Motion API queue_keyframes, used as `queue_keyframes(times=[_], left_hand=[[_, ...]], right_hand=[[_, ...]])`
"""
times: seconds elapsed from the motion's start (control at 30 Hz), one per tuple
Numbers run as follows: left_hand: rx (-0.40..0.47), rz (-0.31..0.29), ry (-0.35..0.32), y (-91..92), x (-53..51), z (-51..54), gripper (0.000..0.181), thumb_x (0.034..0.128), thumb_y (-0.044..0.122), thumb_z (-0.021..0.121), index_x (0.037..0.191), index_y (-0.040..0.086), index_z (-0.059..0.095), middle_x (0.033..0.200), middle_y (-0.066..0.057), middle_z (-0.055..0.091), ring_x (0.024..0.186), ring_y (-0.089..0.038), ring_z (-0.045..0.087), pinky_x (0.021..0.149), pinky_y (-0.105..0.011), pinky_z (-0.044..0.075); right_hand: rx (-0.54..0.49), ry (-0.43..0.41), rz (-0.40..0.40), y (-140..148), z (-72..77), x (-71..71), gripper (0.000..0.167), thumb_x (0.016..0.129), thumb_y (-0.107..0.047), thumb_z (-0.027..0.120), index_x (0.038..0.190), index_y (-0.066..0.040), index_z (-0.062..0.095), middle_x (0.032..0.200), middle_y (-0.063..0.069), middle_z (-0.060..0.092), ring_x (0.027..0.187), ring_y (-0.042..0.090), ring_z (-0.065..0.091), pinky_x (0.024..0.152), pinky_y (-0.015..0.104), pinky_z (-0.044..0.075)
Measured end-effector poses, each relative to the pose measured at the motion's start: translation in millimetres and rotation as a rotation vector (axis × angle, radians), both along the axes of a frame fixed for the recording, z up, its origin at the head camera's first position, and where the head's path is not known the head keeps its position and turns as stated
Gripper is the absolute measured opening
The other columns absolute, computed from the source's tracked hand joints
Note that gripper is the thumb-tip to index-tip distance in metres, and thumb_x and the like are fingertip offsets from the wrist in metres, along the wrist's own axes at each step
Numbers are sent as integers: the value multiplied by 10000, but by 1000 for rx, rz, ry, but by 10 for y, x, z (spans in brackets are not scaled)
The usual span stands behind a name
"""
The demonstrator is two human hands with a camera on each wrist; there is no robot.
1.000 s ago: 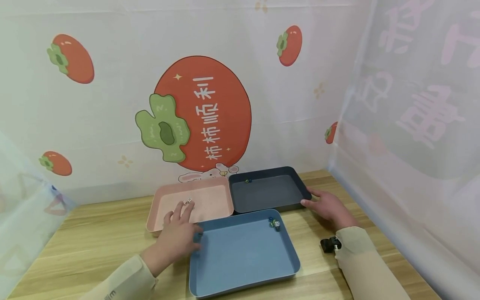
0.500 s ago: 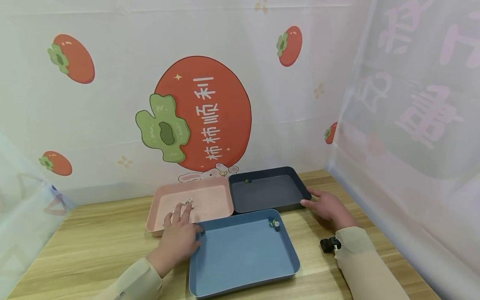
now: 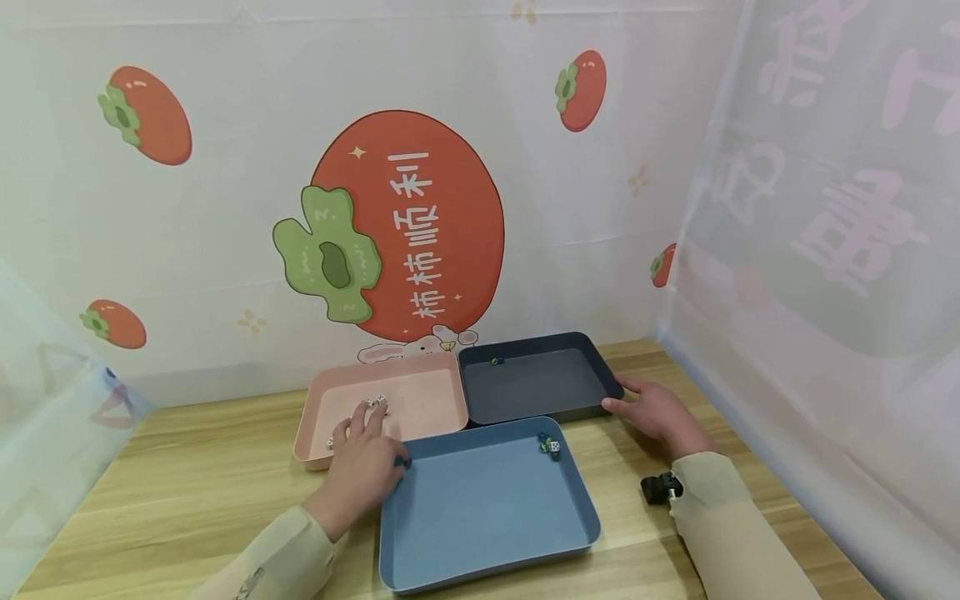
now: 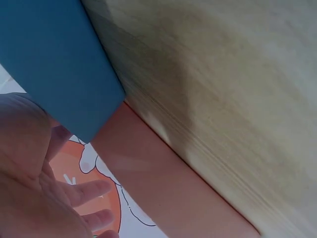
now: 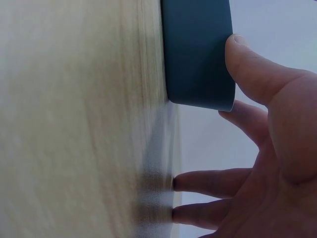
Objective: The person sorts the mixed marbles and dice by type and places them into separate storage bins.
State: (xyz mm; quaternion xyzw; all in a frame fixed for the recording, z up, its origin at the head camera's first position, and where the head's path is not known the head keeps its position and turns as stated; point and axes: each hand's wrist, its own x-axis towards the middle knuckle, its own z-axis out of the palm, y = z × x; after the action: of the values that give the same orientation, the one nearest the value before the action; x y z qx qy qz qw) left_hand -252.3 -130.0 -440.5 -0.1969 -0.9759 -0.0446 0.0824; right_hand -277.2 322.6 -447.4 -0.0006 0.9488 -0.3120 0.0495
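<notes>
My left hand (image 3: 362, 467) is at the far left corner of the blue tray (image 3: 487, 508), thumb and forefinger beside a small dark bead-like piece (image 3: 407, 463). Whether they pinch it is hidden. Its other fingers reach over the pink tray (image 3: 431, 396), near several white dice (image 3: 380, 400). In the left wrist view, the blue tray wall hides the thumb and forefinger tips. My right hand (image 3: 656, 414) holds the near right corner of the dark grey tray (image 3: 540, 387) between thumb (image 5: 250, 69) and forefinger, its other fingers extended.
At the blue tray's far right corner lies a white die (image 3: 554, 447) with small blue and green pieces. Two tiny pieces (image 3: 497, 362) sit in the dark grey tray. All three trays adjoin on the wooden table (image 3: 202, 475). A printed cloth (image 3: 585, 208) hangs behind.
My left hand has shifted slightly right, and its thumb and forefinger have drawn closer around the small dark piece. My right hand stays at the dark grey tray's corner.
</notes>
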Motion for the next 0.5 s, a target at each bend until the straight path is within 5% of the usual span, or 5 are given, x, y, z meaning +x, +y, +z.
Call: queue_keyframes(times=[0.5], left_hand=[[2, 2, -72, 11, -9, -50, 109, 776, 279, 847, 867, 234, 809, 1477, -286, 391, 1394, -536, 172, 996, -689, 208]], right_hand=[[-2, 4, -1, 4, -16, -8, 809, 962, -541, 586, 1555, -61, 319, 1495, 297, 378, 1330, 537, 350, 1019, 663, 320]])
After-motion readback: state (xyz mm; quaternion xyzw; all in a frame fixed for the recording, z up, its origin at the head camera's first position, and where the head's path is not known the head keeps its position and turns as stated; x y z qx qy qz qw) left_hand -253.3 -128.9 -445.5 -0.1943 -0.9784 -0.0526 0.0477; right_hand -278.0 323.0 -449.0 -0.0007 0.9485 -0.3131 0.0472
